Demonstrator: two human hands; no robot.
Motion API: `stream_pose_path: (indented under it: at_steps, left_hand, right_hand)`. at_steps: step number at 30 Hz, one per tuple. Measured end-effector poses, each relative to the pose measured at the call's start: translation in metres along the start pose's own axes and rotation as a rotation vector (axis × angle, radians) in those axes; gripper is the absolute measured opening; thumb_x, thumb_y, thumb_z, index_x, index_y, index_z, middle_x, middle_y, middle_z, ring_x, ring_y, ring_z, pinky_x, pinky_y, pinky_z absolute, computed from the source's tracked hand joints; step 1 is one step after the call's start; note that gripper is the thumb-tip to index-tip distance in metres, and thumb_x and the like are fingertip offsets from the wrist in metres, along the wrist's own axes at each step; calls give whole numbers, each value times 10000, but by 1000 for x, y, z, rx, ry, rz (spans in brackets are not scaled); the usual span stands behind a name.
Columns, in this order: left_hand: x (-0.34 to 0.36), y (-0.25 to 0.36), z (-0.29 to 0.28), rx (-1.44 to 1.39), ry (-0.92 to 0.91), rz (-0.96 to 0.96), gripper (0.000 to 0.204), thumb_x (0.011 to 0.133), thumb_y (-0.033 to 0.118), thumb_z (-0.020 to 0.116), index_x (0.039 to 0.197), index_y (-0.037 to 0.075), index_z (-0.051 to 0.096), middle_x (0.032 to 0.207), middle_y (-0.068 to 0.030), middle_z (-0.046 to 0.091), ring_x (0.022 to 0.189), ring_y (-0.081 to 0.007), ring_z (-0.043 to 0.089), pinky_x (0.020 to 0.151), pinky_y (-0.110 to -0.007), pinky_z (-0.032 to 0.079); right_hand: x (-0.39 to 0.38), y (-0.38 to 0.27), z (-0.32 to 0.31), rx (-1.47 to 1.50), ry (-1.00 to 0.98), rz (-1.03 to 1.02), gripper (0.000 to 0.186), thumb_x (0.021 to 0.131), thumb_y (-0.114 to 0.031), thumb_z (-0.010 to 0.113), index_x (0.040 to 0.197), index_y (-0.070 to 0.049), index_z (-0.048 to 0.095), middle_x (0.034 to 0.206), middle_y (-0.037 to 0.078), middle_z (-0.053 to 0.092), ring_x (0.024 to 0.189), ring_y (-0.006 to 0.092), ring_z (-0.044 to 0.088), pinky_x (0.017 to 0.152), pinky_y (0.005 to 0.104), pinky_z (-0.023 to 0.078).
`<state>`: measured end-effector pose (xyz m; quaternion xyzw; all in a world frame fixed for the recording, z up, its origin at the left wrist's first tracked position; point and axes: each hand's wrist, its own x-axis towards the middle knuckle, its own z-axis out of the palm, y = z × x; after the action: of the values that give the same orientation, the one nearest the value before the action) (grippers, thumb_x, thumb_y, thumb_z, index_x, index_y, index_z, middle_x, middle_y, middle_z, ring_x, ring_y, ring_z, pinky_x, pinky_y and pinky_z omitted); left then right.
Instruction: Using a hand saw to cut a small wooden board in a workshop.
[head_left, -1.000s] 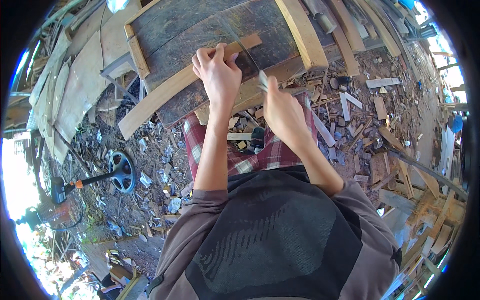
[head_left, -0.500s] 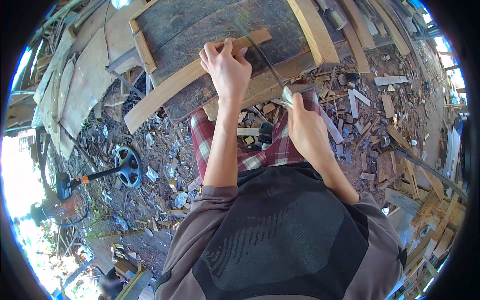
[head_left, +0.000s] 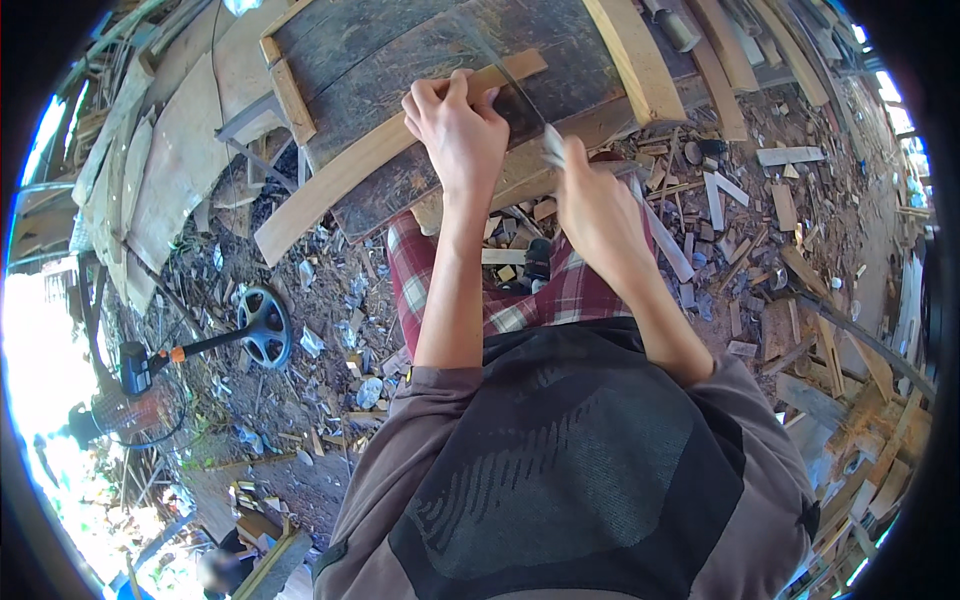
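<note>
A long strip of wood [head_left: 340, 180] lies slantwise across a dark, worn workbench [head_left: 365, 55]. My left hand [head_left: 457, 130] is closed over the strip near its far right end, pressing it to the bench. In my right hand [head_left: 603, 210] is the pale handle of a handsaw [head_left: 523, 97], fingers wrapped round it. Its thin blade crosses the strip just right of my left hand and reaches on over the bench top; the far tip is blurred. How deep the blade sits in the wood I cannot tell.
A thick wooden beam [head_left: 640, 70] edges the bench on the right, with more boards [head_left: 712, 75] beyond. Offcuts and scraps litter the ground. A pedestal fan [head_left: 265, 325] lies tipped over at the left. Lumber [head_left: 870, 430] is piled at the lower right.
My right hand has pushed the saw forward and slightly left, away from my body, along the cut. My left hand and the strip keep their place on the bench.
</note>
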<state>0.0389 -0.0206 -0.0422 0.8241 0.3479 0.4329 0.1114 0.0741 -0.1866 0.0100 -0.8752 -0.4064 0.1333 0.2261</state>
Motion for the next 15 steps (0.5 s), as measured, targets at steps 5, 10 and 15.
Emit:
stream_pose_path:
  at_steps: [5,10,15]
  left_hand:
    - [1,-2,2,-49,16,46,276,787,144,760,1050,66,742,971,-101,542,1006,-318,486,949,-451,387]
    - [1,0,2,-44,20,55,282,787,157,763,1053,65,741,971,-99,540,1003,-316,484,951,-457,386]
    - [-1,3,5,-26,21,22,296,776,157,771,1054,60,739,972,-99,542,998,-315,485,950,-461,389]
  right_hand:
    - [-36,6,-6,-49,-88,146,192,955,-115,454,1119,-23,416,739,292,650,710,478,654,630,582,503]
    - [17,-8,-7,-13,-18,47,170,943,-97,444,1084,-7,415,744,288,651,757,475,661,665,567,515]
    - [8,2,-1,-20,-14,30,189,952,-109,439,1119,-25,410,736,284,650,739,478,656,652,576,509]
